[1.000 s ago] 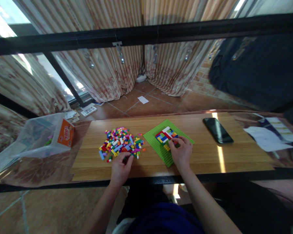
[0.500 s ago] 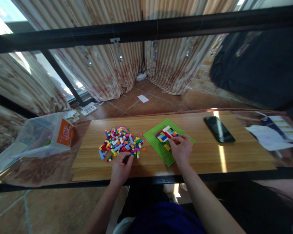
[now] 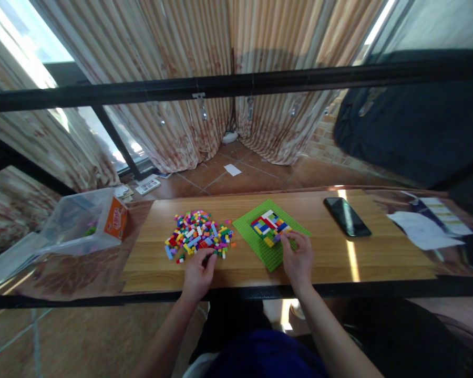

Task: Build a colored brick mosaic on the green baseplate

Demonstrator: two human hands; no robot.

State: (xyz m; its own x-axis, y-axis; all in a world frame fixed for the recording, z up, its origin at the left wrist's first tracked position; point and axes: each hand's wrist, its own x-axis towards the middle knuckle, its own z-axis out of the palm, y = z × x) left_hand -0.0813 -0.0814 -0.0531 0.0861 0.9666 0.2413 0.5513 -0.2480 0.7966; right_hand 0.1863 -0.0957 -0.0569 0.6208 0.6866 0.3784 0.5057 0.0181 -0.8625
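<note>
The green baseplate [image 3: 266,251] lies mid-desk [image 3: 339,257], carrying a patch of coloured bricks [image 3: 270,228]. The right hand [image 3: 298,257] covers its near corner, fingertips at the patch; grip indiscernible. The left hand [image 3: 199,270] touches the loose brick pile [image 3: 199,236]; any held brick is hidden.

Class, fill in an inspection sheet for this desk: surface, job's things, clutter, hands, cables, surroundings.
Surface: wooden tabletop, a sunlit stripe across it.
Job's things: pile of small coloured bricks; green baseplate carrying a patch of bricks.
Clutter: black phone, papers; clear plastic tub with an orange carton, off the left end.
Hands: left hand at the pile's near edge; right hand on the baseplate beside the patch; unclear whether either pinches a brick.
Cables: nothing seen.
Surroundings: striped curtains, tiled floor, black bar, dark bag.
</note>
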